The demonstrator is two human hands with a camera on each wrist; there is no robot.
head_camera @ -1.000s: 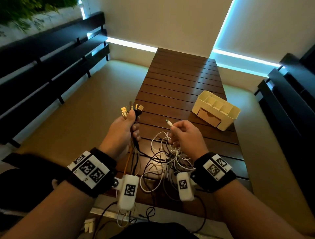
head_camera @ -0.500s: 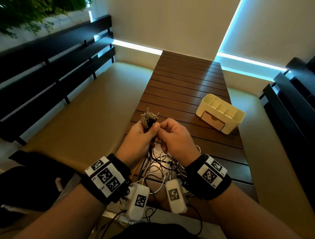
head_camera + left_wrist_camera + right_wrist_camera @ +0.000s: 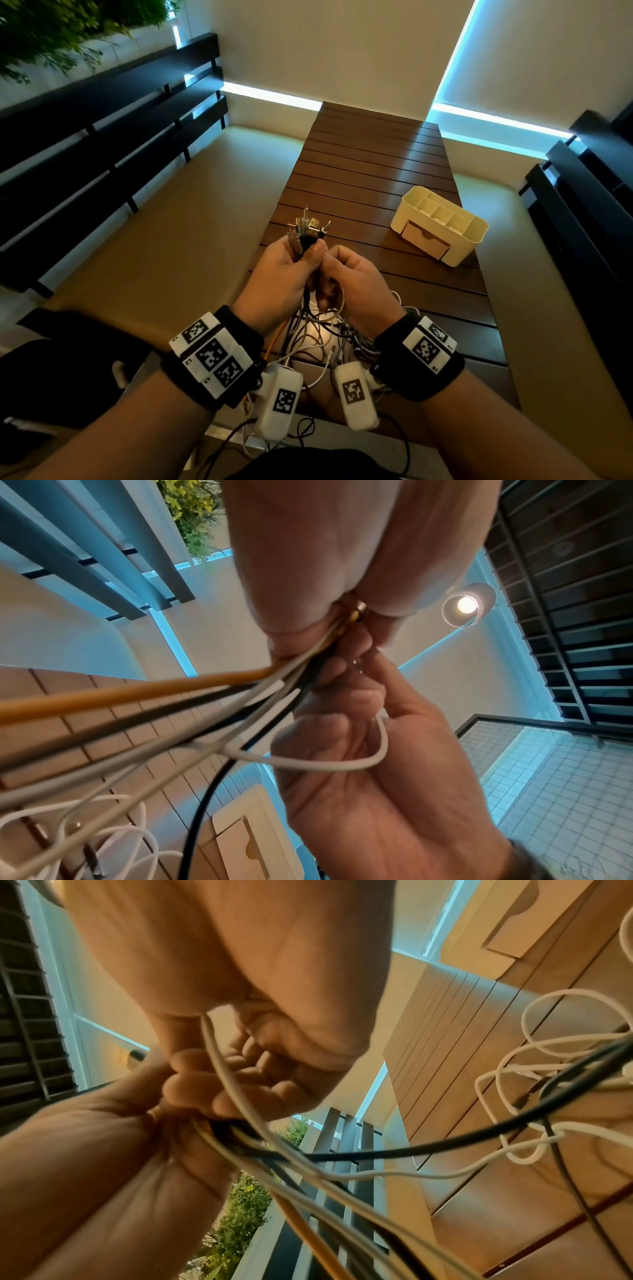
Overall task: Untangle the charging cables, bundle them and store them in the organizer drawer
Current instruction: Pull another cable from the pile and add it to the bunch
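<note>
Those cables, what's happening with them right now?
A person is sorting a tangle of charging cables over the wooden table. The left hand grips a bunch of them just below the plugs, which stick up together. The right hand is pressed close against it, pinching a white cable. The rest hangs in loose loops, not yet bundled. The organizer sits to the right with its drawer closed.

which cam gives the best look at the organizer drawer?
Head view: the whole organizer sits on the slatted table, its drawer shut, front and notch visible. Left wrist view shows only a cropped, tilted part of the drawer front behind the cables. Right wrist view catches just a corner at the frame's top edge.
</note>
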